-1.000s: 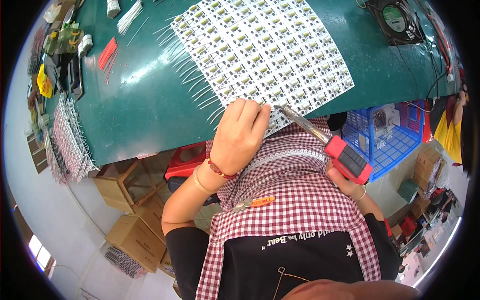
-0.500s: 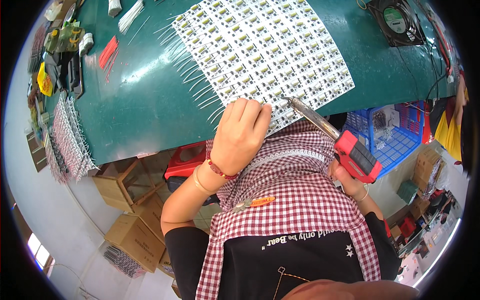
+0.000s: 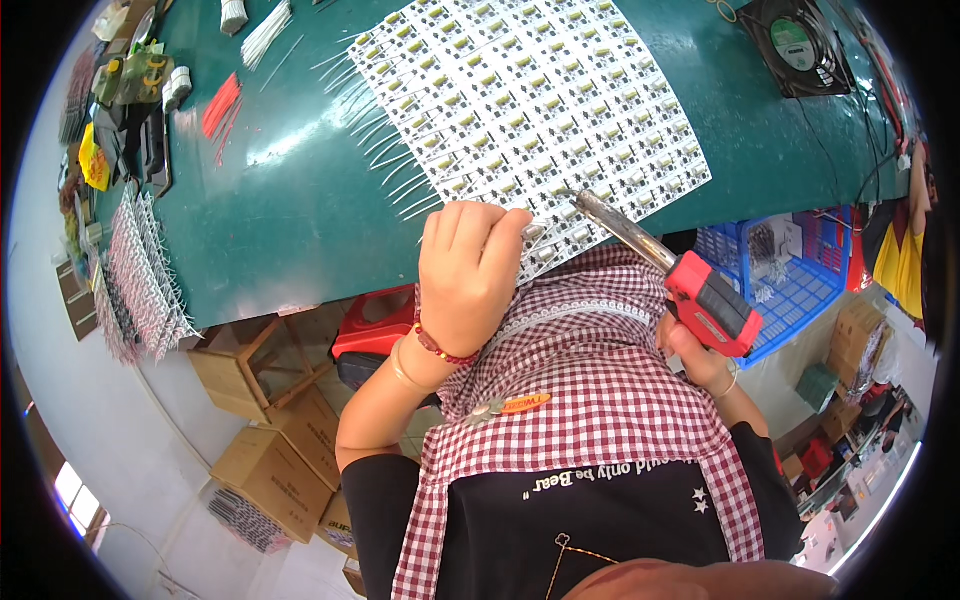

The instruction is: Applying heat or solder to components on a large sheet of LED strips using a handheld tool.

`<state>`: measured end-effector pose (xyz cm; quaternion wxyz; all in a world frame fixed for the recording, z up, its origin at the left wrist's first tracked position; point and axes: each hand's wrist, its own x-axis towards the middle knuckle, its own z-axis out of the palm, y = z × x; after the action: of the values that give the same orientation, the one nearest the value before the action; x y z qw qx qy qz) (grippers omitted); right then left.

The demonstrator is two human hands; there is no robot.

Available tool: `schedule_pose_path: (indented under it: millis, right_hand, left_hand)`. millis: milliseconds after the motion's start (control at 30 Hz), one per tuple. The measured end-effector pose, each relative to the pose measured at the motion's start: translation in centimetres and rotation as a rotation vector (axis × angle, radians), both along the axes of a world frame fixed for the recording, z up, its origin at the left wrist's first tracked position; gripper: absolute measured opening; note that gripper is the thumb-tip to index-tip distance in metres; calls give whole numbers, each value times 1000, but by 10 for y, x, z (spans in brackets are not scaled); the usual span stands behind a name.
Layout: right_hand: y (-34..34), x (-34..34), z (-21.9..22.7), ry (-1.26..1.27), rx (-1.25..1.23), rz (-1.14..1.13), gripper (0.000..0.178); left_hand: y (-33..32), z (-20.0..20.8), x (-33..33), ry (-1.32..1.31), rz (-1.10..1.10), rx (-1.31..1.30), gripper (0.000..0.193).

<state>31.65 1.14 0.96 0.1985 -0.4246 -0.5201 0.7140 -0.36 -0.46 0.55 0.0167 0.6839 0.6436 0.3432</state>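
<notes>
A white panel of many small circuit boards (image 3: 560, 110) lies on the green table, with thin white wires (image 3: 400, 165) sticking out along its left side. My left hand (image 3: 468, 265) is closed in a pinch over the panel's near left edge; its fingers hide whatever is between them. In my right hand (image 3: 698, 358) is a red and black soldering iron (image 3: 712, 303), gripped by its handle. Its metal barrel slants up to the left, and the dark tip is over the near part of the panel. Whether the tip touches cannot be made out.
On the green table (image 3: 300, 230) lie red wires (image 3: 224, 110), white wire bundles (image 3: 267, 35) and bunches of red-and-white wires (image 3: 140, 265). A black fan (image 3: 797, 45) stands far right, its cable trailing down. Below the table's right edge is a blue plastic crate (image 3: 800, 290).
My left hand has shifted slightly left, off part of the panel's near edge. The soldering iron has barely moved, and its tip stays over nearly the same spot.
</notes>
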Motion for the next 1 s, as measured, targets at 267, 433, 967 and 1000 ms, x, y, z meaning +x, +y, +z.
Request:
schedule_pose_path:
  millis: [267, 433, 967, 1000]
  right_hand:
    - [4, -2, -5, -9, -11, 19, 12]
    - [5, -1, -10, -12, -21, 33, 11]
    - [10, 4, -19, -252, 287, 122, 16]
    - [11, 3, -18, -257, 308, 132, 17]
  left_hand:
    - [-2, -3, 10, 108, 80, -38, 19]
    - [-1, -4, 10, 148, 77, -41, 20]
    - [-3, -4, 9, 50, -16, -71, 28]
    - [-2, -4, 9, 46, -19, -72, 29]
